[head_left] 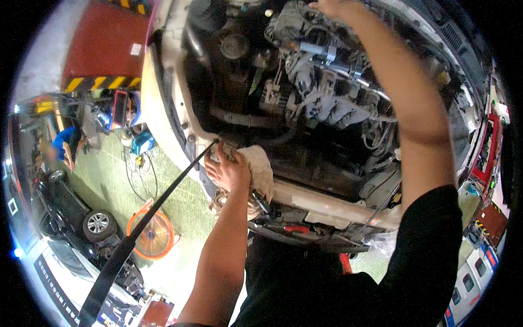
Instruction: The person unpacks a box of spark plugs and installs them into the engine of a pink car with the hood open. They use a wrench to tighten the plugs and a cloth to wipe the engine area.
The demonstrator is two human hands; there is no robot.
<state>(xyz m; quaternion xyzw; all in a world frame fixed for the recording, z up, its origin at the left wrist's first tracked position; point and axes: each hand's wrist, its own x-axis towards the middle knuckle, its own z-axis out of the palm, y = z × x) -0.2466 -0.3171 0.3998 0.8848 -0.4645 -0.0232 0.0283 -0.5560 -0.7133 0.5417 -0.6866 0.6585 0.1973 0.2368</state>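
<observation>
My left hand (227, 170) rests on a crumpled, dirty beige cloth (260, 166) on the front edge of a car's engine bay. Its fingers are spread, and the tip of a long black rod (169, 192) lies close beside them. Far over the engine (332, 101), at the top of the view, reaches my right hand (333, 8); its fingers are small and partly cut off, so any grip is unclear. A shiny silver bar-shaped part (340, 66) lies across the engine below my right forearm.
A dark slim tool (260, 201) and a red-handled tool (296, 229) lie by the front crossbeam (327, 203). At left stand an orange round fan (151, 234), a black car (65, 210) and a person in blue (65, 143). Cables (139, 169) trail over the floor.
</observation>
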